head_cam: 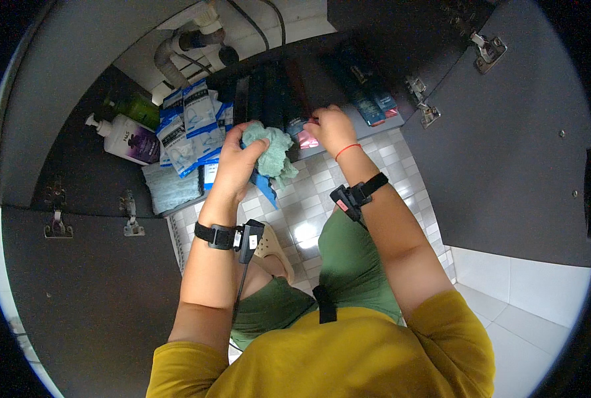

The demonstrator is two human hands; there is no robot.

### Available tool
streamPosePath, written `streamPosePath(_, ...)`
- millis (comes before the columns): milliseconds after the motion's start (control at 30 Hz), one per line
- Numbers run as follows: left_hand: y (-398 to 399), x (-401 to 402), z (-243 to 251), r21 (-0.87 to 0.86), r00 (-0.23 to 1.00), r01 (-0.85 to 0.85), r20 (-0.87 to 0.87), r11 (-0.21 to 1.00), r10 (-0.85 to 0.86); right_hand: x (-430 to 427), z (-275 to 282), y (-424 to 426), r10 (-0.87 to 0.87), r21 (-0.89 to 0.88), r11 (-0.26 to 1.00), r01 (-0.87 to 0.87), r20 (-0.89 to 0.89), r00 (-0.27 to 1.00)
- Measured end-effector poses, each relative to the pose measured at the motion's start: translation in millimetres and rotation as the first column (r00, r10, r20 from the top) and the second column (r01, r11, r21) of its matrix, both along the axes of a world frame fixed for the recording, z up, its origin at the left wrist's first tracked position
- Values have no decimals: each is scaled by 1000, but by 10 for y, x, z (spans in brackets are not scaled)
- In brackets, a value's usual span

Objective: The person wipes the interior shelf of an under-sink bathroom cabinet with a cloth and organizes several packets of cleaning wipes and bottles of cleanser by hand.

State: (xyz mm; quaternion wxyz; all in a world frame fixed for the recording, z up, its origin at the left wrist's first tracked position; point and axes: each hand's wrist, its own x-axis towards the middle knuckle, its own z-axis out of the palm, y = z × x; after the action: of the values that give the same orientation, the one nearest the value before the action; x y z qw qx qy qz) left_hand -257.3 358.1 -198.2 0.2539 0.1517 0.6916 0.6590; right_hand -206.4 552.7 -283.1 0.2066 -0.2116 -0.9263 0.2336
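My left hand (236, 161) grips a crumpled pale green cloth (271, 149) at the front of the open under-sink cabinet. A blue piece of cloth or wipe (265, 190) hangs beneath it. To the right, my right hand (336, 130) has its thumb and fingers closed around the near end of a slim dark box with a pink end (307, 139); its far part fades into shadow. More dark blue boxes (372, 110) lie further right on the cabinet floor. Left of my left hand, several blue-and-white plastic packets (196, 127) are piled up.
A white pump bottle (126, 139) and a green bottle (143, 113) lie at the left. A grey-blue folded cloth (172, 188) rests at the front edge. Behind are a drain pipe (168, 62) and hoses. Open hinged doors (514, 149) flank me.
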Motion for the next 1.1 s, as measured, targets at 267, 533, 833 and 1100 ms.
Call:
streamPosePath(267, 136, 35, 22, -1, 996, 90, 6, 996, -90, 286, -30, 201, -88, -743, 666, -60, -159, 983)
streamPosePath(533, 199, 11, -70, 4, 989, 142, 29, 990, -142, 783, 223, 45, -233, -984, -138, -114, -80, 969)
streamPosePath(833, 461, 188, -184, -160, 807, 144, -552, 977, -210, 938, 334, -164, -88, -940, 325, -103, -138, 986)
streamPosePath(1100, 207, -467, -196, -92, 548, -328, -829, 940, 110, 1328, 486, -181, 260, -866, 438, -241, -135, 956)
